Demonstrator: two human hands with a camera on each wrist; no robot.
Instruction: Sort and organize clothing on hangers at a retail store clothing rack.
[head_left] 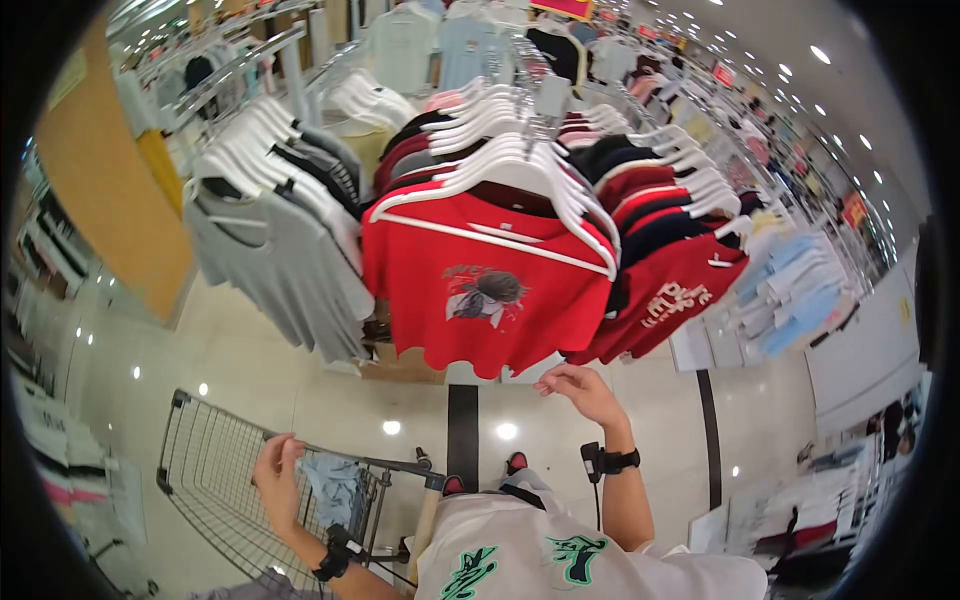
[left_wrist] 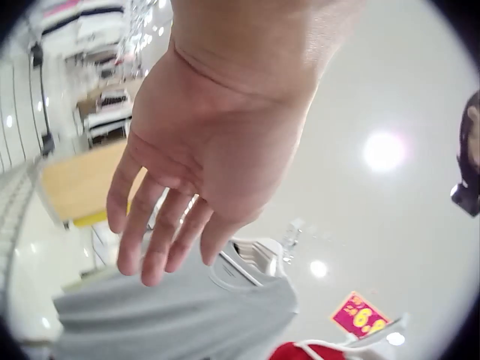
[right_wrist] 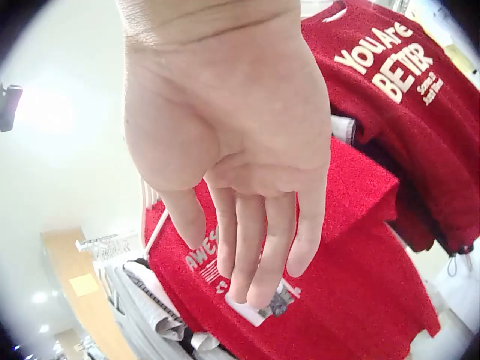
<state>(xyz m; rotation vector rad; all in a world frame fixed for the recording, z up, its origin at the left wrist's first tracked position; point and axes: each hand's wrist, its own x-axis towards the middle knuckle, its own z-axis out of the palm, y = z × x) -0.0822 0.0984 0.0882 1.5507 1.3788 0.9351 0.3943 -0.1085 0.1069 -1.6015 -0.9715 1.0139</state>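
Note:
My left hand is raised over the wire shopping cart, fingers loosely extended and holding nothing. In the left wrist view its palm shows, with a grey T-shirt hanging beyond. Below the hem of a red T-shirt, my right hand is held out with relaxed fingers and no object in it. That red shirt has a printed figure and hangs on a white hanger at the front of the rack. A light blue garment lies in the cart, beside my left hand.
More shirts on white hangers fill the rack, including a dark red lettered sweatshirt at the right. An orange-tan panel stands at the left. Light blue clothes hang farther right. A price sign hangs above the rack.

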